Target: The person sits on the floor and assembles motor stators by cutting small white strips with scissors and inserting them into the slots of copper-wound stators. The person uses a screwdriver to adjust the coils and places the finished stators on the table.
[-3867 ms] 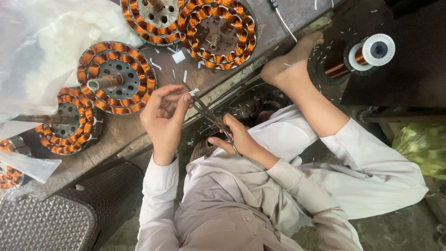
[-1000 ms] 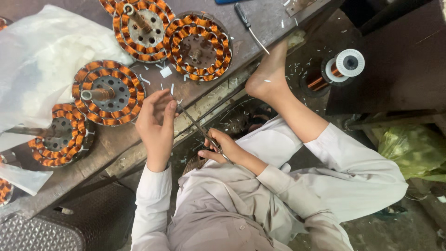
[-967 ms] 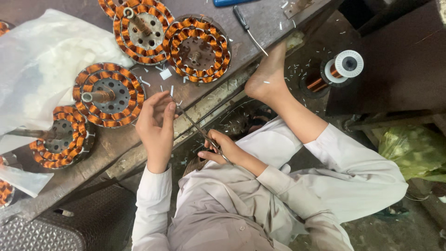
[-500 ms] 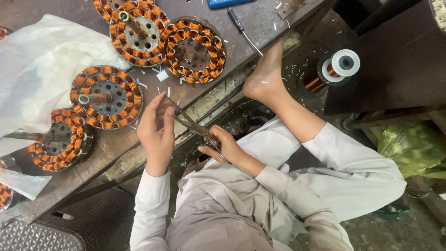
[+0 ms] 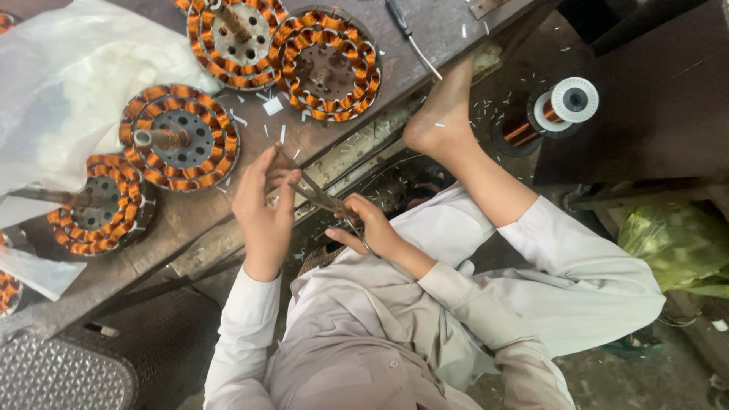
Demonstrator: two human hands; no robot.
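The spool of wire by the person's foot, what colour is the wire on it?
Copper-orange wire on a white-ended spool, seen in the head view.

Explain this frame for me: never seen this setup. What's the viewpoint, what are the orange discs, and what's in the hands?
There is no machine here: a person works with two bare hands, and the one picture comes from a camera worn on their head, looking down.

The left hand pinches something small and thin that I cannot make out. The right hand holds a pair of scissors, whose blades point up toward the left fingers.

On the worn workbench lie round motor stators wound with orange-copper wire; the nearest stator has a shaft sticking up. A white plastic sheet lies at the left, and a screwdriver near the top edge. A bare foot rests against the bench, beside a spool of copper wire.
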